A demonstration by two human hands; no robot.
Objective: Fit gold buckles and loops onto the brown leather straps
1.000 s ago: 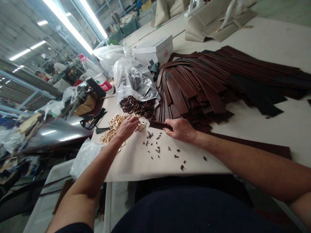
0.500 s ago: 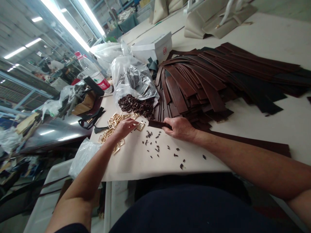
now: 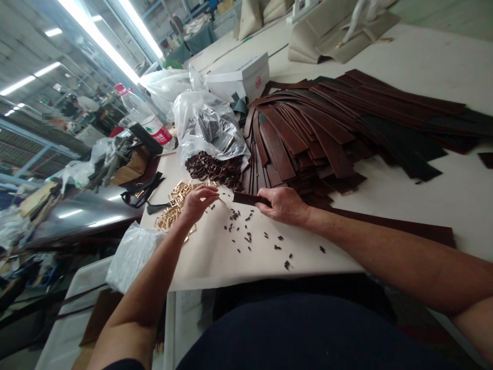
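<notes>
My right hand (image 3: 285,205) is closed round a dark brown leather strap (image 3: 246,199), whose short end sticks out toward the left. Just left of that end, my left hand (image 3: 199,201) pinches a gold rectangular buckle (image 3: 223,200), seen nearly edge-on and blurred. A small gap separates buckle and strap. Behind and below the left hand lies a pile of gold buckles (image 3: 171,208). Small dark scraps (image 3: 248,237) are scattered over the pale table under both hands.
A big fan of brown leather straps (image 3: 308,128) covers the table's right side. A clear plastic bag (image 3: 208,123) sits behind a heap of small brown leather loops (image 3: 213,168). A white box (image 3: 241,77) and a plastic bottle (image 3: 148,118) stand farther back.
The buckle in my left hand has turned from face-on to nearly edge-on. My right hand keeps its hold on the strap with little movement. The whole view has shifted slightly.
</notes>
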